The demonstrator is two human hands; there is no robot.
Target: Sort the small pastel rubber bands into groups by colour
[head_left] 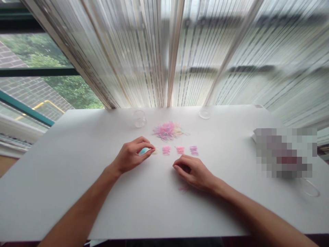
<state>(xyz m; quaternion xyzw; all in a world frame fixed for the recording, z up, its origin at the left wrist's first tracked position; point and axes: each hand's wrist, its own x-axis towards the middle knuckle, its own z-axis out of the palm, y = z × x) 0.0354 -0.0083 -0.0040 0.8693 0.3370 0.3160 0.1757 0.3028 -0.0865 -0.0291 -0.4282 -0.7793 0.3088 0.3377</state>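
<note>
My left hand (133, 155) is closed in a pinch, thumb and index fingertips meeting over a small pale yellow group of bands (155, 151); whether a band is between them is too small to see. Through the gap in those fingers shows a turquoise group (143, 151). To the right lie a pink group (166, 150), a coral-pink group (180, 150) and a purple group (193, 150) of thin loops like small elastic bands. My right hand (192, 171) rests curled just below them, its fingertips pressed together, contents hidden. Several loose pink loops (183, 188) lie beside its wrist.
Behind the groups is a mixed pastel heap of bands (168, 131). A clear round container (139, 119) and a clear lid-like disc (205, 114) stand near the back edge of the white table (64, 178). A pixelated object (284, 152) with a white loop lies at right.
</note>
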